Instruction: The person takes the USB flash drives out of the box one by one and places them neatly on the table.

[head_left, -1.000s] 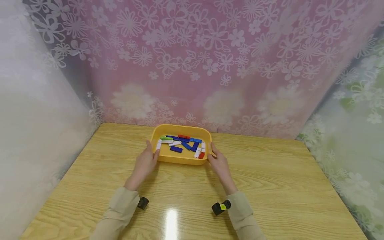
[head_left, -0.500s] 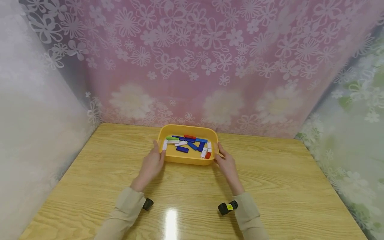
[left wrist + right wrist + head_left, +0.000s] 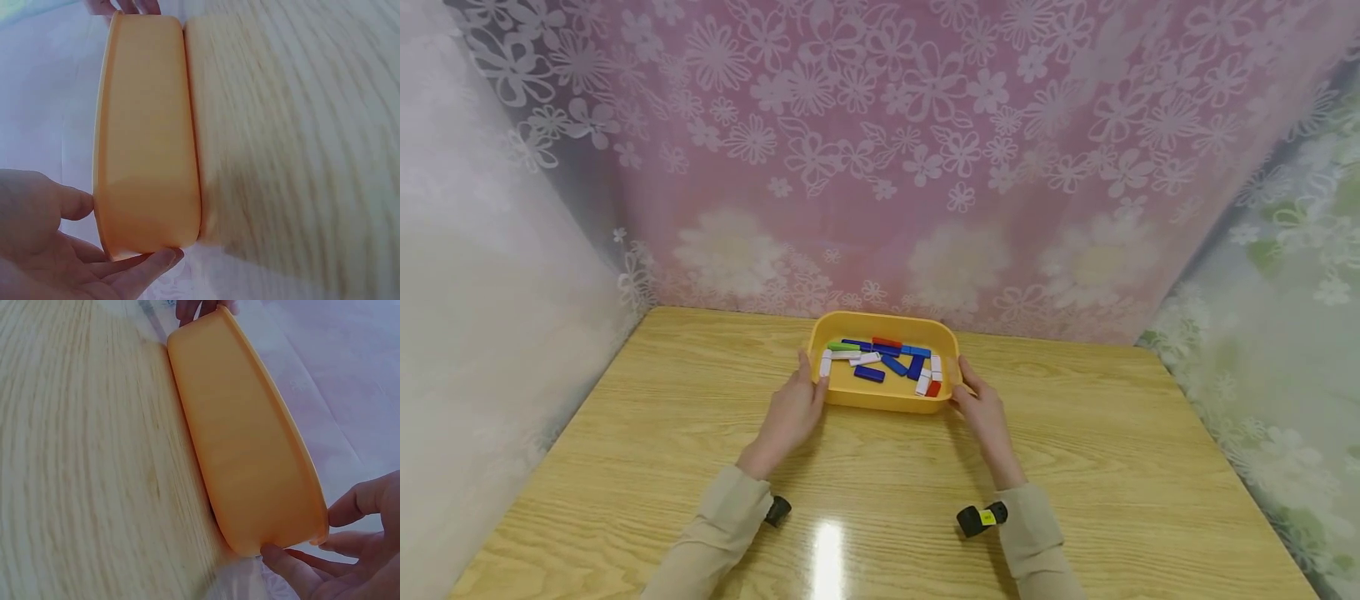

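Note:
A yellow plastic tray [image 3: 880, 401] sits on the wooden table near its back edge. My left hand [image 3: 792, 410] holds the left end, thumb at the near corner and fingers along the side. At the opposite end, my right hand [image 3: 985, 418] grips the tray's right side in the same way. Inside lie several small oblong pieces: blue ones [image 3: 869, 375], white ones [image 3: 865, 359], a green one [image 3: 843, 347] and red ones [image 3: 887, 342]. Both wrist views show the tray's outer wall [image 3: 147, 125] low over the wood; its contents are hidden there.
The wooden table [image 3: 1112, 467] extends around the tray on both sides and in front. A pink floral curtain [image 3: 880, 208] hangs right behind the back edge, with pale hangings at left and right. Black wrist devices [image 3: 981, 518] sit near both cuffs.
Both hands have moved the tray to the right along the back of the table, farther in the first half second than in the second. The pieces inside keep their arrangement.

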Demonstrator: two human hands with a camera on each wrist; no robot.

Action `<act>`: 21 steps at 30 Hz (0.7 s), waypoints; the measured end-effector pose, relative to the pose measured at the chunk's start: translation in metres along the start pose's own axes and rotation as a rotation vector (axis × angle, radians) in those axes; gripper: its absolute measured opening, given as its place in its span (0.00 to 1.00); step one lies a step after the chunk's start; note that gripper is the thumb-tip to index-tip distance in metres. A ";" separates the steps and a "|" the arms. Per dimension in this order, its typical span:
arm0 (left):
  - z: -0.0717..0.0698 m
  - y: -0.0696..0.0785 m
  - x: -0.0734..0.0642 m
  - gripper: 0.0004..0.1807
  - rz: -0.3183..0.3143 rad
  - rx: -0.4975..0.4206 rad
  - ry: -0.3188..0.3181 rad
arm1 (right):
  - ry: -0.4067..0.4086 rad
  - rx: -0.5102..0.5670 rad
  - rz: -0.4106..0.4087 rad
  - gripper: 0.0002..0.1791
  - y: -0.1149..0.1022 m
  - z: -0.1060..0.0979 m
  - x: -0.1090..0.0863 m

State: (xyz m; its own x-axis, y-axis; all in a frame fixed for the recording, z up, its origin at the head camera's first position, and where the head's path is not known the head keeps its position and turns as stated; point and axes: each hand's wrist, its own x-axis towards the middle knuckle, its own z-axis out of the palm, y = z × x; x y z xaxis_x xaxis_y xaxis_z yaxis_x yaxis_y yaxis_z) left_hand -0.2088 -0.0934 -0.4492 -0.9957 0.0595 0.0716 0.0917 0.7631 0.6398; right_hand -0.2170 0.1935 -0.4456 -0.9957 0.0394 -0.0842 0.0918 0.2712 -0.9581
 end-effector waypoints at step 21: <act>-0.006 -0.006 0.017 0.29 0.053 -0.074 0.005 | -0.087 -0.118 -0.030 0.33 0.000 -0.010 0.005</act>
State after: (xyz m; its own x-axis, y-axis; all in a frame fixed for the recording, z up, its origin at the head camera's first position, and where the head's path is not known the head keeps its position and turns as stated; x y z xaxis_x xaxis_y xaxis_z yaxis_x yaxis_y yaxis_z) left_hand -0.2257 -0.1009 -0.4467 -0.9893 0.0952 0.1108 0.1456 0.7096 0.6894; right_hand -0.2222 0.2034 -0.4433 -0.9951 -0.0528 -0.0840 0.0576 0.3823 -0.9222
